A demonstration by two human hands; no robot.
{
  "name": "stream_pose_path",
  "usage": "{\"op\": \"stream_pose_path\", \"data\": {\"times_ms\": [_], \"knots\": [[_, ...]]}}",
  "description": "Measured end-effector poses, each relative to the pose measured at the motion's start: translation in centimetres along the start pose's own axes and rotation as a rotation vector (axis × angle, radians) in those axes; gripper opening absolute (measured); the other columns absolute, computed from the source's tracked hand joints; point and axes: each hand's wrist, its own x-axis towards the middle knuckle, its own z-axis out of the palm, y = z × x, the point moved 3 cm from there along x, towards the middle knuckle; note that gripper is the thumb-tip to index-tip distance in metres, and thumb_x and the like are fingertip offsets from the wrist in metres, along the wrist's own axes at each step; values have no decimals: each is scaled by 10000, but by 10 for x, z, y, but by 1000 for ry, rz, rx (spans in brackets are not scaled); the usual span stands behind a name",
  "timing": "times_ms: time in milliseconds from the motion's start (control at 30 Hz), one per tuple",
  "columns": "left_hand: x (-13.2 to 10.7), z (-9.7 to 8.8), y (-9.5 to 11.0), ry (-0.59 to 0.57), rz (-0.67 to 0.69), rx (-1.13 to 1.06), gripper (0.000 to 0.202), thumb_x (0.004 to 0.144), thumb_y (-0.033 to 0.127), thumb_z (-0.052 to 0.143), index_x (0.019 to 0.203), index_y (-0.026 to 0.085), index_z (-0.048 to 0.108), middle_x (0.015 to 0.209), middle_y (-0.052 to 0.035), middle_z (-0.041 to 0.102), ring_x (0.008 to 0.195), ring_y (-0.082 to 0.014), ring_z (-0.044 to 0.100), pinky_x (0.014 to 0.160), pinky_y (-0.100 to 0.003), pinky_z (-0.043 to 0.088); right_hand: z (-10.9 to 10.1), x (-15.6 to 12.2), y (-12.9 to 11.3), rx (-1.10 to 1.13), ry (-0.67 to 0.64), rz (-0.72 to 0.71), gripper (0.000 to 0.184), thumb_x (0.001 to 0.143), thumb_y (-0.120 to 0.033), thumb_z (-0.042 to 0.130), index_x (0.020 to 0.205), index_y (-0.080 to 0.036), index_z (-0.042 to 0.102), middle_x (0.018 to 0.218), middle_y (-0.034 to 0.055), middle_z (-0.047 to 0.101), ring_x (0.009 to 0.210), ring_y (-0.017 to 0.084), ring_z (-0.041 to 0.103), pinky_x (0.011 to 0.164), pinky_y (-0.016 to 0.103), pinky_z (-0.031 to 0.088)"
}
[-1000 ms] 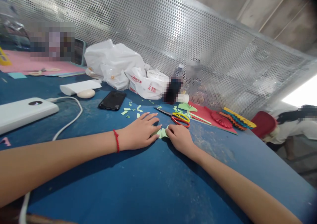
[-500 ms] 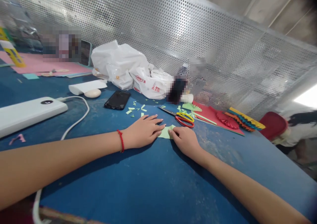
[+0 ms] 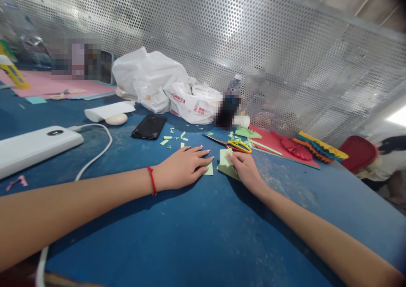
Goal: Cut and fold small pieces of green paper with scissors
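Note:
My left hand (image 3: 187, 166), with a red cord bracelet at the wrist, lies flat on the blue table with its fingers spread. Under its fingertips a small light green paper piece (image 3: 209, 169) shows in part. My right hand (image 3: 245, 168) pinches a light green paper (image 3: 226, 156) between thumb and fingers, a little to the right of the left hand. This paper looks folded or doubled, with a lower part (image 3: 226, 170) beneath the raised part. Just beyond the right hand lie scissors (image 3: 240, 146) with yellow and red handles, partly hidden by the hand.
Green paper scraps (image 3: 168, 139) lie beyond my left hand, near a black phone (image 3: 149, 127). A white power bank (image 3: 38, 149) with a cable is at left. White plastic bags (image 3: 149, 79) stand at the mesh panel (image 3: 196, 28). Red paper (image 3: 269, 142) and pleated paper (image 3: 320, 149) lie at right.
The right hand has lifted its green paper and moved slightly right, away from the left fingertips. A gap now shows between the two green pieces. The left hand stays flat.

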Motion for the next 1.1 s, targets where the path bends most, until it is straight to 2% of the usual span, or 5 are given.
{"op": "stream_pose_path", "data": {"times_ms": [167,300,800,900,1100], "knots": [[1,-1,-5,101,17,-68,567,978,491,403,1467,204,395,1542,-105,340,1417,-259,347,1143,-421,297,-5,6,7,266,155,98,364,886,-516,449,834,-180,579,618,-3,562,565,140,532,554,256,416],[2,3,-8,-18,30,-37,714,938,630,358,1491,178,348,1555,-113,299,1447,-284,274,1165,-438,231,-5,6,9,403,247,144,412,857,-508,483,1095,-177,543,746,12,607,691,155,596,647,273,478],[8,2,-12,-1,85,-88,592,943,561,438,1395,184,505,1487,-109,424,1401,-282,372,1131,-423,312,-7,4,6,466,303,93,288,864,-449,491,1033,-216,503,725,-11,582,736,165,599,701,291,467],[8,0,-13,12,111,-91,555,942,539,462,1357,180,548,1455,-94,478,1376,-280,413,1119,-406,341,-4,1,-3,420,237,8,245,875,-411,513,1008,-206,533,772,2,586,749,163,593,724,296,464],[8,-5,-7,101,216,-70,337,953,399,518,1167,196,681,1221,-70,683,1135,-235,631,954,-328,480,-2,-17,-28,39,100,-393,138,940,-274,491,980,-188,592,897,48,635,831,175,585,814,319,427]]}}
